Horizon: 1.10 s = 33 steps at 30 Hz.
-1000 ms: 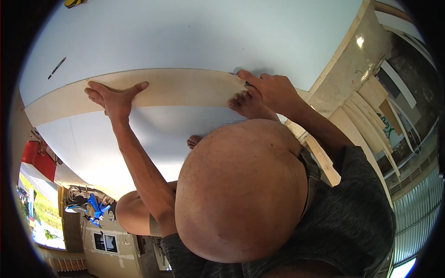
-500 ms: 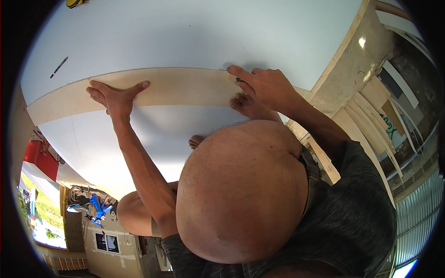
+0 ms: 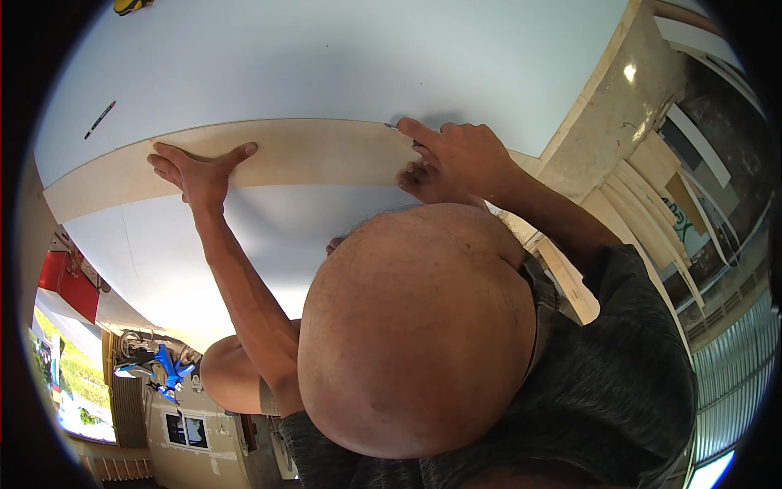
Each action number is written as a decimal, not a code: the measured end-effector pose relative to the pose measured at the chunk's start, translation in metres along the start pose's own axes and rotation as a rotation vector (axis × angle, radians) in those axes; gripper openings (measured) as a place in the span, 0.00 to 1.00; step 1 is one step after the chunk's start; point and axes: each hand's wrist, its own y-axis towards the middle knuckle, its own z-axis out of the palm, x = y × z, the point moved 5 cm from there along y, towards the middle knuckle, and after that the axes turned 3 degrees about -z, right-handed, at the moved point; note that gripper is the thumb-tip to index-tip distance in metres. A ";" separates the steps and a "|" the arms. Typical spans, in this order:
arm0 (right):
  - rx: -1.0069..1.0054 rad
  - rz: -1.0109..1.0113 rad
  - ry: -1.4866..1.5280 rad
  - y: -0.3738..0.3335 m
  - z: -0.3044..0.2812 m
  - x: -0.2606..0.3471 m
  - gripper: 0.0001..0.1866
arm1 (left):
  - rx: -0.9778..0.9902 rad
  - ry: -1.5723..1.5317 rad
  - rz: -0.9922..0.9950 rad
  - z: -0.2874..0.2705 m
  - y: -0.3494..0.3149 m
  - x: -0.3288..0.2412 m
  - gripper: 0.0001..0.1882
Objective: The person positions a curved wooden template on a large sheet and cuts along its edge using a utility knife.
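A long pale wooden strip (image 3: pixel 318 151) curves across a large light-blue-white board (image 3: pixel 285 65). My left hand (image 3: pixel 199 171) presses on the strip's left part, thumb and fingers spread. At the strip's far edge, toward its right part, my right hand (image 3: pixel 464 155) is closed around what looks like a utility knife (image 3: pixel 391 125). Only its thin grey tip and a bit of dark body show; the rest is hidden by the fingers. The index finger stretches along it toward the tip. Below that hand, the toes of a bare foot (image 3: pixel 414 177) rest by the strip.
My bent knee (image 3: pixel 415 334) fills the middle. A pen (image 3: pixel 100 120) lies on the board at the left, and a yellow-black object (image 3: pixel 130 6) at the far edge. Wooden offcuts (image 3: pixel 643 220) lie on the floor at the right. A blue motorbike (image 3: pixel 167 367) stands at lower left.
The whole view has shifted slightly left. Both hands keep nearly the same places on the strip. My knee now covers more of the left foot's toes.
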 end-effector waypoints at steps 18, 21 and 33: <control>-0.071 0.043 -0.017 -0.024 -0.015 -0.006 0.27 | -0.017 0.044 -0.004 0.002 0.001 0.001 0.93; -0.115 -0.020 0.031 -0.007 -0.008 0.007 0.29 | -0.009 0.015 0.004 0.002 0.001 0.001 0.93; -0.041 -0.042 0.036 0.005 -0.005 0.011 0.33 | -0.013 0.006 0.015 0.003 0.003 0.004 0.93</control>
